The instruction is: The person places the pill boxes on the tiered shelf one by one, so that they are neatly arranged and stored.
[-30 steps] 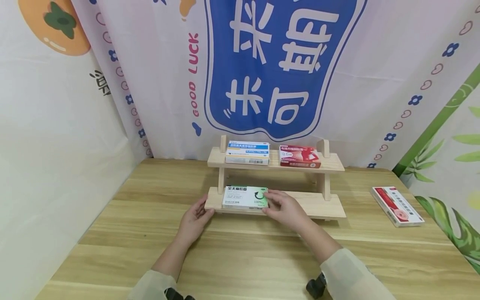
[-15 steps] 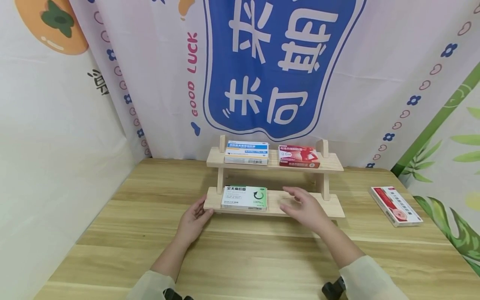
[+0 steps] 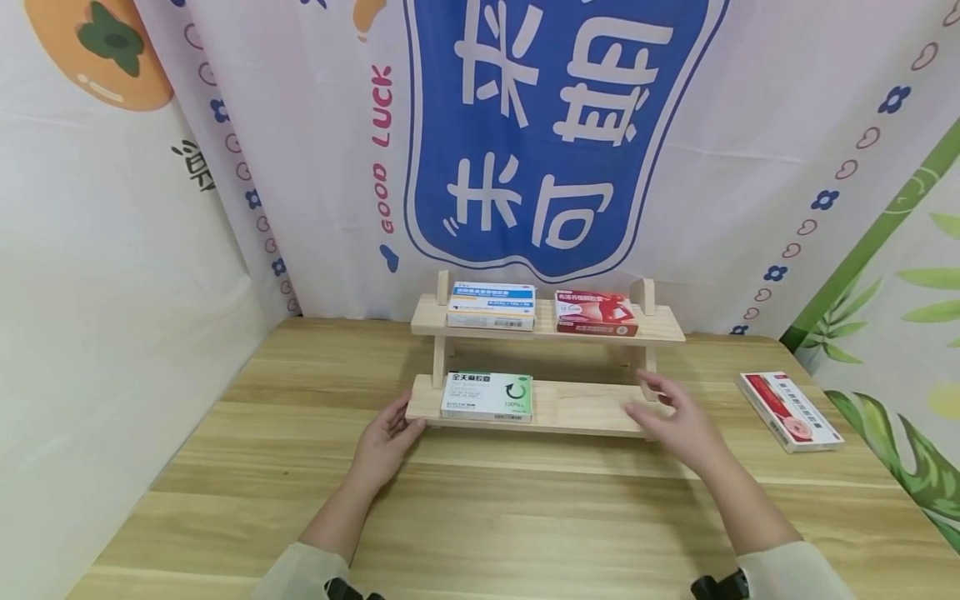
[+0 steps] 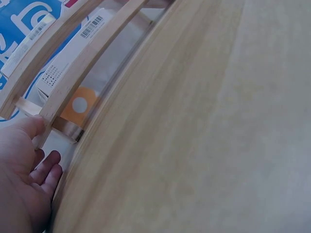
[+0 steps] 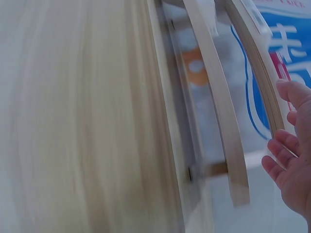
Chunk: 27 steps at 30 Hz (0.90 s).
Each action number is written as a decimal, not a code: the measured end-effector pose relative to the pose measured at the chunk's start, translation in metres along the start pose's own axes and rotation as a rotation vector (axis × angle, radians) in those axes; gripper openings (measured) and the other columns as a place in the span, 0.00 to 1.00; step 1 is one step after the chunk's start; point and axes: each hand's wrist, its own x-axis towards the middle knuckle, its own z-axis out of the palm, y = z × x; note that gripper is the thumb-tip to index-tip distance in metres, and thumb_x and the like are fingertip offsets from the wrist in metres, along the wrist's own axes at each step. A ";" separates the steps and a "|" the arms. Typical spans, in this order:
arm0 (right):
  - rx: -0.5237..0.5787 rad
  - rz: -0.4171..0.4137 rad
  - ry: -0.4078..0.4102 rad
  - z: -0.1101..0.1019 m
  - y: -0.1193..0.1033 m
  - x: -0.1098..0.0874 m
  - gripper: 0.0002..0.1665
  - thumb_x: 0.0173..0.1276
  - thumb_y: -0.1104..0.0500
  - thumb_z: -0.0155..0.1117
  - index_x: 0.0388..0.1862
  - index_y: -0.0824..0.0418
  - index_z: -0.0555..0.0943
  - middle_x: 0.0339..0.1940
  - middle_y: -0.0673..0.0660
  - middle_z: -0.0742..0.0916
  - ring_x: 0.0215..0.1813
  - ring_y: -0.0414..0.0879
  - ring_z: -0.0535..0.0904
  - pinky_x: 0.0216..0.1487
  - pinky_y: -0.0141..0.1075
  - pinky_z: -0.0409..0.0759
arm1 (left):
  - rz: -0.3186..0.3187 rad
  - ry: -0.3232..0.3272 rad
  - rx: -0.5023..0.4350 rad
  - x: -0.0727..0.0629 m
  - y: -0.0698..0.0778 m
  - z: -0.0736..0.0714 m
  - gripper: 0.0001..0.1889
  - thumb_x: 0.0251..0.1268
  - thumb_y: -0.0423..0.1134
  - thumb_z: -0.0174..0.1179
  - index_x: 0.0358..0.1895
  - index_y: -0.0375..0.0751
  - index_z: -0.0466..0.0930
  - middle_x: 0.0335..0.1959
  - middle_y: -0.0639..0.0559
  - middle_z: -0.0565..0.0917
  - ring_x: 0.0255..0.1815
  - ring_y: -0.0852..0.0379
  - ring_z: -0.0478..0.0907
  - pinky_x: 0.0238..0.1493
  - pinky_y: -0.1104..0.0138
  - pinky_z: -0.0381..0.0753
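A two-tier wooden display stand (image 3: 573, 406) stands on the table. My left hand (image 3: 385, 446) grips the left end of its lower tier; the left wrist view has the thumb against the board's end and the other fingers curled below. A white-and-green medicine box (image 3: 486, 396) lies on that tier, just right of this hand. Over the tier's right end, my right hand (image 3: 678, 423) holds nothing, thumb and fingers parted. In the right wrist view, this hand (image 5: 294, 160) shows relaxed fingers beside the boards.
On the upper tier lie a blue-and-white medicine box (image 3: 492, 307) and a red medicine box (image 3: 596, 313). A red-and-white medicine box (image 3: 791, 412) lies on the wooden table (image 3: 517, 517) at the right. A printed cloth (image 3: 330, 167) hangs behind the stand.
My right hand has let go of the white-and-green medicine box and moved right along the lower tier. The box stays in place, and the left hand keeps its grip on the stand.
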 end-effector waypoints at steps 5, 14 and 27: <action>-0.021 0.071 0.031 -0.021 0.013 -0.008 0.43 0.69 0.43 0.63 0.74 0.63 0.62 0.73 0.72 0.67 0.70 0.72 0.64 0.68 0.65 0.67 | 0.001 -0.005 -0.005 0.000 0.001 0.000 0.31 0.69 0.35 0.59 0.72 0.31 0.61 0.71 0.34 0.67 0.72 0.42 0.68 0.73 0.53 0.68; -0.081 0.073 0.175 -0.057 0.045 -0.019 0.42 0.71 0.46 0.62 0.74 0.68 0.62 0.71 0.74 0.69 0.69 0.70 0.64 0.66 0.65 0.66 | -0.008 -0.004 -0.005 0.000 0.001 0.000 0.30 0.69 0.34 0.59 0.72 0.31 0.61 0.71 0.34 0.67 0.72 0.41 0.68 0.72 0.53 0.69; -0.189 0.300 0.221 -0.101 0.095 -0.027 0.49 0.71 0.39 0.56 0.76 0.70 0.55 0.70 0.83 0.59 0.67 0.79 0.58 0.59 0.70 0.64 | -0.013 -0.002 -0.001 0.000 0.002 0.000 0.31 0.69 0.35 0.59 0.72 0.31 0.61 0.71 0.34 0.67 0.72 0.41 0.67 0.72 0.52 0.69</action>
